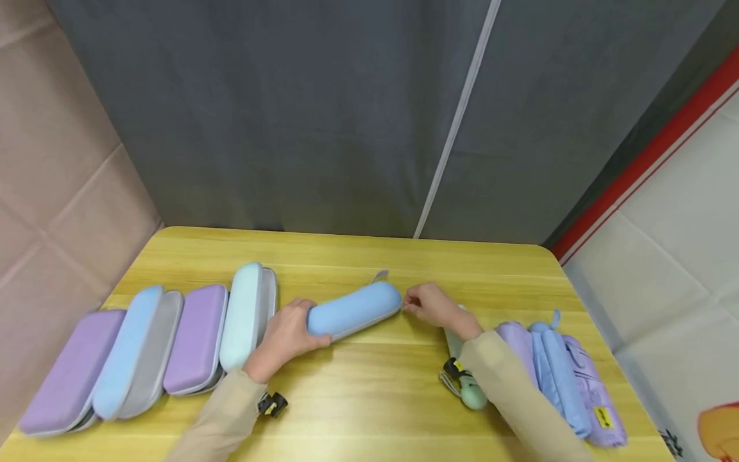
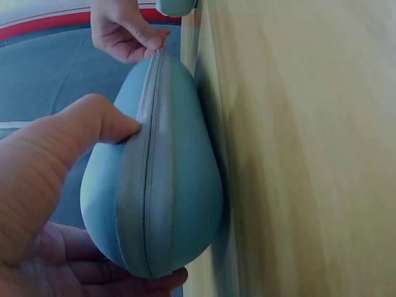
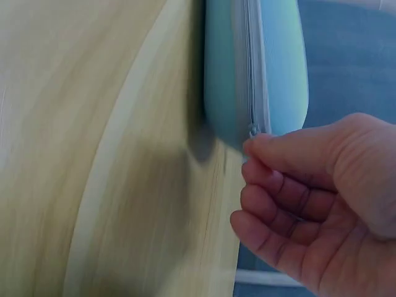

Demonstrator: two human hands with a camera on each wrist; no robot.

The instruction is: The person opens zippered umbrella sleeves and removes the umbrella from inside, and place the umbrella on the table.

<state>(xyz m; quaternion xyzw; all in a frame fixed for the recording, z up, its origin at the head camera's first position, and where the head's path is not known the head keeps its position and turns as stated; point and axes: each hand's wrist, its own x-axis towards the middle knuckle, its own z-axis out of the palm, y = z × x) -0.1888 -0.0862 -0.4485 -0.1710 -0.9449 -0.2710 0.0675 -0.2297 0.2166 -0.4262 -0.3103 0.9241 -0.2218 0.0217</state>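
A light blue hard-shell zippered pencil case (image 1: 355, 311) lies on the table at the middle of the head view, its zip closed along the visible stretch. My left hand (image 1: 291, 335) grips its left end; the thumb presses beside the grey zip band (image 2: 162, 167) in the left wrist view, while the fingers curl underneath. At the other end, my right hand (image 1: 435, 307) pinches the small zipper pull (image 3: 253, 131) between thumb and forefinger. The pull is mostly covered by the fingertips. A grey loop (image 1: 380, 275) sticks out from the case's far side.
On the left of the wooden table (image 1: 375, 410) stand a purple case (image 1: 75, 369), a blue-and-grey case (image 1: 127, 359), another purple case (image 1: 196, 337) and a mint case (image 1: 241, 317). Soft lilac and blue pouches (image 1: 557, 378) lie right; a green item (image 1: 473, 393) is partly under my right forearm.
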